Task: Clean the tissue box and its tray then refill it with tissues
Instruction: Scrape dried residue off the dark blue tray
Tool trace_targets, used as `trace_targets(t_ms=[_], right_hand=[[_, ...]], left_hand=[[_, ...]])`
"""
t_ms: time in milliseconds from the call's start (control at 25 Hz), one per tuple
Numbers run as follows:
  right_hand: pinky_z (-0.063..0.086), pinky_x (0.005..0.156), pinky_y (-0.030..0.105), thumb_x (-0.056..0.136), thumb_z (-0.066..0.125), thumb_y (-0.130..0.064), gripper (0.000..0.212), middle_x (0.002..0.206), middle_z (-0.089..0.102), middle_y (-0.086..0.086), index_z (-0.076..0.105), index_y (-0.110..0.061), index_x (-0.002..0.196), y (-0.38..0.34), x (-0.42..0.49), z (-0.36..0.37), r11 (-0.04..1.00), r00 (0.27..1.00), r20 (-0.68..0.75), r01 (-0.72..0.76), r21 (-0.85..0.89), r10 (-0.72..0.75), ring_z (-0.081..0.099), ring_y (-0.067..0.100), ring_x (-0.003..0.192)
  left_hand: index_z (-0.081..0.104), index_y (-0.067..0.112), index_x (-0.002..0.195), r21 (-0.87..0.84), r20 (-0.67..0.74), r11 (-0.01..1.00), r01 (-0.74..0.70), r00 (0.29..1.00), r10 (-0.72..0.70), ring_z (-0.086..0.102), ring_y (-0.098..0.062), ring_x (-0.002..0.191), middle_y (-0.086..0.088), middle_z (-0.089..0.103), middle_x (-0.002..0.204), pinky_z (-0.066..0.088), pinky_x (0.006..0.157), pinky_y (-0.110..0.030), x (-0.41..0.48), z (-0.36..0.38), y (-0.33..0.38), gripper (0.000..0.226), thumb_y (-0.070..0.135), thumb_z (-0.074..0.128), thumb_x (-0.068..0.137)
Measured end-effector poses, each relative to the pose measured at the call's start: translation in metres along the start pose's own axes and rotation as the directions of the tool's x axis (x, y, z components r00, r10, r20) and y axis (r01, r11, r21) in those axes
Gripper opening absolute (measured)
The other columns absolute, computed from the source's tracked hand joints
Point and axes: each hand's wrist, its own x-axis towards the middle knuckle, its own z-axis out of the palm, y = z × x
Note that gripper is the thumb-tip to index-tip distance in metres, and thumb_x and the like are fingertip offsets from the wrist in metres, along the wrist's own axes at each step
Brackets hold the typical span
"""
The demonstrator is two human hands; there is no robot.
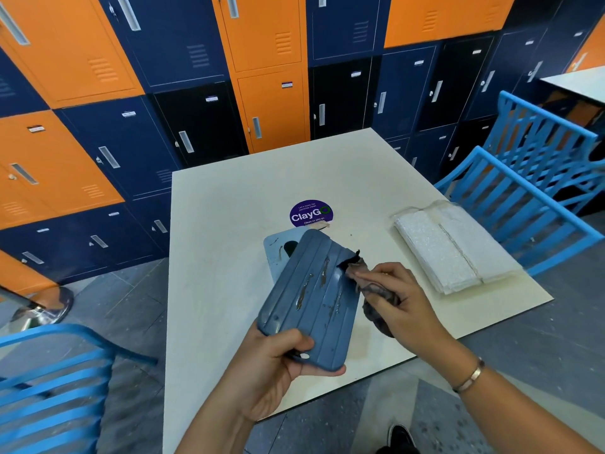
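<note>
**Inspector:** Position of the blue ribbed plastic tissue-box part (314, 299)?

**Operator:** Raised over the cream square table (235, 204), tilted, ribbed face up. Near end gripped by the left hand (275, 365), thumb on top, fingers curled beneath. Box or tray: not determinable from this angle.

**Inspector:** Surface condition?

**Operator:** Marked with several shiny brownish streaks of residue (304, 290) running along the ribs.

**Inspector:** State of the right hand (402, 303)?

**Operator:** Closed around a crumpled dark grey cloth (376, 306). Cloth pressed against the right edge of the held part. Thin metal bracelet (469, 376) on that wrist.

**Inspector:** Second component?

**Operator:** Flat blue plastic piece (276, 253), lying on the table just behind the held part and partly hidden by it. Dark oval opening (289, 247) near its left side.

**Inspector:** Refill stock?

**Operator:** Stack of white folded tissues (451, 247), enclosed in a clear plastic wrapper, flat on the right side of the table. Well apart from both blue pieces.

**Inspector:** Surroundings?

**Operator:** Round purple "ClayGo" sticker (311, 213) on the tabletop, just beyond the flat piece. Blue slatted chairs (517, 198) at the right and near left. Orange, navy and black metal lockers (131, 152) behind the table.
</note>
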Motion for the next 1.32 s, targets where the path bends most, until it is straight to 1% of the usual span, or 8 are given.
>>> trace_targets(t_ms=[160, 320, 520, 800, 880, 1040, 1200, 1320], right_hand=[[0.055, 0.072, 0.035, 0.093, 0.069, -0.013, 0.038, 0.12, 0.056, -0.015, 0.075, -0.047, 0.107, -0.008, 0.001, -0.009, 1.0, 0.999, -0.041, -0.019, -0.019, 0.018, 0.055, 0.034, 0.107], [0.046, 0.094, 0.035, 0.088, 0.066, -0.017, 0.043, 0.136, 0.057, -0.029, 0.071, -0.052, 0.112, -0.022, -0.008, -0.016, 0.969, 0.987, 0.046, 0.158, -0.187, -0.152, 0.047, 0.01, 0.117], [0.053, 0.085, 0.035, 0.09, 0.063, -0.021, 0.031, 0.128, 0.066, -0.024, 0.075, -0.044, 0.107, -0.027, -0.019, -0.021, 0.981, 0.99, 0.054, 0.139, -0.136, -0.133, 0.052, 0.015, 0.112], [0.047, 0.079, 0.01, 0.102, 0.053, -0.004, 0.024, 0.096, 0.068, -0.018, 0.066, -0.024, 0.107, -0.053, 0.006, -0.057, 0.978, 0.915, -0.395, 0.009, 0.208, 0.076, 0.061, -0.006, 0.089], [0.047, 0.073, 0.013, 0.104, 0.049, -0.003, 0.026, 0.084, 0.066, -0.02, 0.065, -0.024, 0.101, -0.06, 0.015, -0.064, 0.986, 0.938, -0.346, 0.085, 0.143, -0.03, 0.06, -0.004, 0.081], [0.053, 0.081, 0.029, 0.097, 0.052, -0.014, 0.033, 0.136, 0.062, -0.016, 0.072, -0.021, 0.123, -0.048, 0.027, -0.055, 0.967, 0.97, -0.103, 0.204, -0.152, -0.221, 0.065, 0.018, 0.1], [0.047, 0.096, 0.027, 0.097, 0.054, -0.025, 0.038, 0.143, 0.058, -0.014, 0.067, -0.018, 0.132, -0.025, 0.009, -0.053, 0.838, 0.872, 0.25, 0.48, -0.259, -0.422, 0.059, 0.016, 0.111], [0.052, 0.092, 0.031, 0.098, 0.053, -0.023, 0.039, 0.145, 0.056, -0.016, 0.065, -0.021, 0.135, -0.015, 0.013, -0.069, 0.848, 0.89, 0.222, 0.449, -0.28, -0.398, 0.06, 0.012, 0.111]], left_hand=[[0.07, -0.001, 0.115, -0.013, 0.013, 1.0, 0.018, 1.0, -0.018, 0.072, -0.049, 0.094, -0.028, 0.071, 0.115, 0.056, 0.067, -0.069, -0.001, 0.001, -0.001, 0.057, -0.019, 0.059, 0.062], [0.064, -0.003, 0.121, -0.028, 0.013, 1.0, 0.013, 1.0, -0.013, 0.074, -0.045, 0.09, -0.025, 0.073, 0.11, 0.055, 0.067, -0.071, -0.001, 0.002, 0.001, 0.062, -0.018, 0.059, 0.061], [0.067, -0.002, 0.121, -0.079, 0.003, 0.997, -0.016, 1.0, 0.016, 0.071, -0.049, 0.097, -0.026, 0.07, 0.12, 0.055, 0.067, -0.07, 0.0, 0.003, 0.011, 0.061, -0.018, 0.058, 0.062], [0.068, 0.001, 0.122, -0.05, 0.058, 0.998, -0.025, 0.998, 0.028, 0.07, -0.051, 0.103, -0.028, 0.068, 0.122, 0.054, 0.069, -0.072, -0.001, 0.012, 0.024, 0.064, -0.018, 0.062, 0.061], [0.071, 0.001, 0.117, -0.041, 0.064, 0.999, -0.007, 0.998, 0.01, 0.069, -0.053, 0.105, -0.029, 0.068, 0.123, 0.054, 0.069, -0.072, 0.0, 0.014, 0.022, 0.061, -0.018, 0.064, 0.059], [0.073, 0.001, 0.112, -0.051, 0.065, 0.999, 0.012, 0.998, -0.008, 0.069, -0.052, 0.103, -0.028, 0.069, 0.12, 0.055, 0.067, -0.071, 0.006, 0.023, 0.013, 0.054, -0.018, 0.059, 0.064], [0.066, -0.002, 0.12, -0.054, 0.016, 0.998, 0.01, 1.0, -0.009, 0.071, -0.05, 0.096, -0.03, 0.068, 0.119, 0.055, 0.065, -0.071, 0.016, 0.028, 0.01, 0.061, -0.019, 0.059, 0.062], [0.067, -0.002, 0.12, -0.067, 0.008, 0.998, 0.019, 1.0, -0.019, 0.07, -0.052, 0.097, -0.032, 0.067, 0.12, 0.054, 0.065, -0.072, 0.022, 0.033, 0.006, 0.062, -0.02, 0.061, 0.061]])
